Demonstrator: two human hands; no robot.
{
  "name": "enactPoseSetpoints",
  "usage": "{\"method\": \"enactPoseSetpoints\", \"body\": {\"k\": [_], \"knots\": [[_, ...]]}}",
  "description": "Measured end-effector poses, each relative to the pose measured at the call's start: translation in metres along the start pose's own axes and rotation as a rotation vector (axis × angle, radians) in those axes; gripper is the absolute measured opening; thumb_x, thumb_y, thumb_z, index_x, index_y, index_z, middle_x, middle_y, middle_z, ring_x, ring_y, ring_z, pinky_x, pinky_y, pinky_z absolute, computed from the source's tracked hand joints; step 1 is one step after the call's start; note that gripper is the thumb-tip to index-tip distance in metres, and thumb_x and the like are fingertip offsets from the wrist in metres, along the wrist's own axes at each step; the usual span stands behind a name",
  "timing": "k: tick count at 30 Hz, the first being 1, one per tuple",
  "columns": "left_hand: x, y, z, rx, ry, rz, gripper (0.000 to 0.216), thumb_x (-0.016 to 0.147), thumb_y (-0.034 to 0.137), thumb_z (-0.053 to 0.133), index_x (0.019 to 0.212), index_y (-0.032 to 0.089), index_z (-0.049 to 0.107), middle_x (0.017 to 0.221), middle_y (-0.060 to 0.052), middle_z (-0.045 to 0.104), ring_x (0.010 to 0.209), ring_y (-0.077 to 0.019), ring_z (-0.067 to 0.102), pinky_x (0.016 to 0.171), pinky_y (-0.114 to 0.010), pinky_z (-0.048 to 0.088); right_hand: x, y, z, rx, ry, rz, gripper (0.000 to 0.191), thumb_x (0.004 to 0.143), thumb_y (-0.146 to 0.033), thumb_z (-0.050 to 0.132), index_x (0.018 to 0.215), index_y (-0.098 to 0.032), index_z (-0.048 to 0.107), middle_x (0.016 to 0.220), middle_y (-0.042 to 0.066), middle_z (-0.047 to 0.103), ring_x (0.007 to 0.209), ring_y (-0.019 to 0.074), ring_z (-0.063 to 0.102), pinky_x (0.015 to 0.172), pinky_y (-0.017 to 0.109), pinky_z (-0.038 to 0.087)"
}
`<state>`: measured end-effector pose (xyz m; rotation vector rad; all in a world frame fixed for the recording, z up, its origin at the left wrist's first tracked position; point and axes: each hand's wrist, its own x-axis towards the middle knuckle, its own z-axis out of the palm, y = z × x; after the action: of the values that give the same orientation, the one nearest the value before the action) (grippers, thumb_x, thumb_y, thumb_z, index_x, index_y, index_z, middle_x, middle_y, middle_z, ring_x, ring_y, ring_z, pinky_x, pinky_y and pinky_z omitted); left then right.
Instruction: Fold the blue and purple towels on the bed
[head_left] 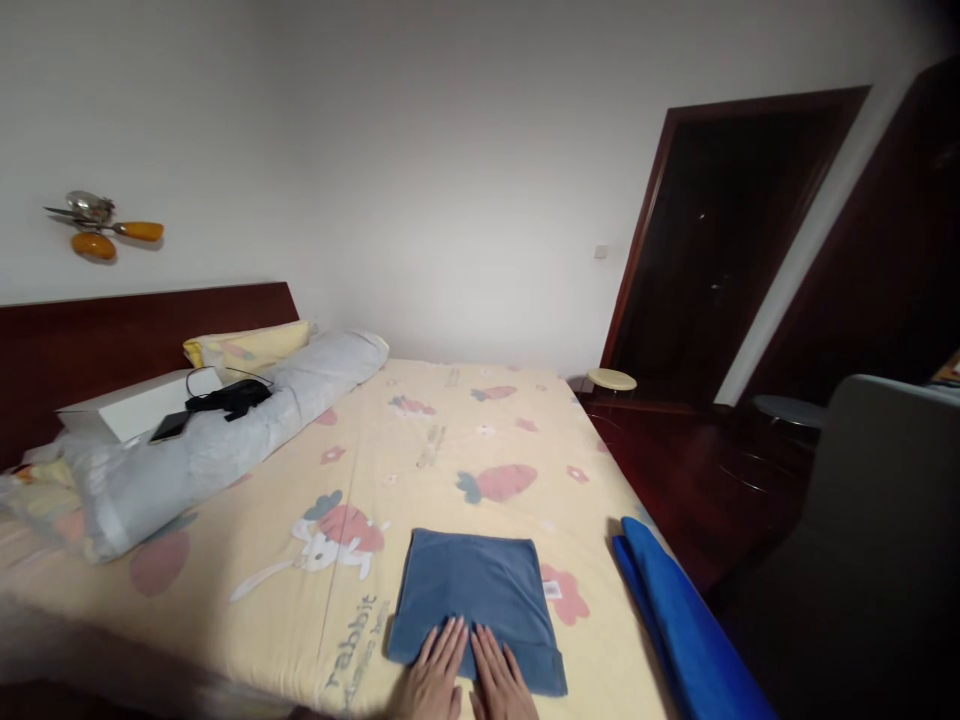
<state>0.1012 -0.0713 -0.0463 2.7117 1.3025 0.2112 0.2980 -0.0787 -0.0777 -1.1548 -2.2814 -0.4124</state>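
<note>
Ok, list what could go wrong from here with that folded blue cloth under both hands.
1. The folded blue cloth lies near the bed's front edge; a push by the left hand or right hand might slide it off.
2. The bright blue item hangs along the bed's right edge and could slip down.
3. The phone rests on a sloping grey bolster and may slide.

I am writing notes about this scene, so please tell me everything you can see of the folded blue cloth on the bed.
The blue cloth is a dull, dusty blue, soft-looking fabric, folded into a flat, roughly square packet. A small white tag shows at its right edge. It lies flat on the cream bedsheet, near the front edge of the bed. The left hand and right hand rest side by side on its near edge, fingers spread flat.
</note>
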Motion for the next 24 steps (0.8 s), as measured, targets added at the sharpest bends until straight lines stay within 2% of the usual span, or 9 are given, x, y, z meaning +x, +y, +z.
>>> {"method": "enactPoseSetpoints", "body": {"k": [3, 7, 12, 15, 19, 21, 24], "knots": [[-0.017, -0.02, -0.012, 0.011, -0.007, -0.029, 0.089, 0.085, 0.02, 0.047, 0.151, 0.029, -0.013, 0.162, 0.001, 0.011, 0.147, -0.0224, 0.023, 0.119, -0.044, 0.028, -0.015, 0.017, -0.009, -0.017, -0.022, 0.028, 0.072, 0.09, -0.035, 0.044, 0.152, -0.02, 0.01, 0.14, 0.006, 0.054, 0.124, 0.0206, 0.057, 0.095, 0.031, 0.05], [-0.041, -0.044, -0.03, 0.03, 0.051, -0.058, 0.08, 0.092, 0.025, 0.044, 0.152, 0.031, -0.008, 0.161, 0.003, 0.018, 0.146, -0.0192, 0.027, 0.12, -0.04, 0.027, -0.038, 0.048, -0.029, -0.003, -0.07, 0.083, 0.074, 0.09, -0.035, 0.047, 0.152, -0.024, 0.008, 0.143, 0.005, 0.051, 0.125, 0.0198, 0.056, 0.097, 0.03, 0.05], [-0.056, -0.069, -0.029, 0.062, 0.081, -0.098, 0.076, 0.092, 0.023, 0.045, 0.152, 0.035, -0.001, 0.16, 0.004, 0.024, 0.144, -0.0168, 0.032, 0.119, -0.036, 0.029, -0.061, 0.076, -0.041, 0.021, -0.171, 0.117, 0.07, 0.09, -0.026, 0.043, 0.151, -0.027, 0.009, 0.145, 0.004, 0.048, 0.128, 0.0188, 0.053, 0.097, 0.031, 0.05], [-0.054, -0.084, -0.022, 0.08, 0.102, -0.1, 0.075, 0.09, 0.017, 0.047, 0.152, 0.039, 0.01, 0.156, 0.006, 0.035, 0.139, -0.0156, 0.04, 0.115, -0.033, 0.035, -0.061, 0.084, -0.04, 0.027, -0.182, 0.101, 0.068, 0.084, -0.017, 0.043, 0.15, -0.025, 0.026, 0.142, 0.006, 0.052, 0.126, 0.02, 0.055, 0.097, 0.032, 0.05], [-0.048, -0.097, -0.024, 0.043, 0.114, -0.055, 0.064, 0.083, 0.01, 0.05, 0.139, 0.039, 0.046, 0.14, 0.006, 0.058, 0.124, -0.016, 0.057, 0.107, -0.031, 0.044, -0.042, 0.085, -0.053, 0.06, -0.142, 0.095, 0.047, 0.079, -0.019, 0.052, 0.125, -0.022, 0.061, 0.121, 0.009, 0.07, 0.107, 0.0224, 0.068, 0.09, 0.032, 0.051], [-0.047, -0.098, -0.032, -0.008, 0.121, -0.06, 0.054, 0.079, 0.009, 0.051, 0.124, 0.037, 0.059, 0.126, 0.005, 0.069, 0.115, -0.017, 0.063, 0.105, -0.032, 0.046, -0.031, 0.083, -0.067, 0.128, -0.193, 0.182, 0.036, 0.078, -0.02, 0.053, 0.111, -0.023, 0.067, 0.106, 0.007, 0.076, 0.093, 0.0215, 0.071, 0.086, 0.032, 0.052], [-0.047, -0.094, -0.048, -0.11, 0.103, -0.171, 0.044, 0.073, 0.007, 0.052, 0.106, 0.032, 0.067, 0.107, 0.003, 0.074, 0.104, -0.0175, 0.066, 0.098, -0.03, 0.048, -0.02, 0.08, -0.087, 0.235, -0.282, 0.375, 0.029, 0.076, -0.02, 0.049, 0.093, -0.028, 0.071, 0.088, 0.0, 0.077, 0.079, 0.0195, 0.07, 0.075, 0.03, 0.053]]}}
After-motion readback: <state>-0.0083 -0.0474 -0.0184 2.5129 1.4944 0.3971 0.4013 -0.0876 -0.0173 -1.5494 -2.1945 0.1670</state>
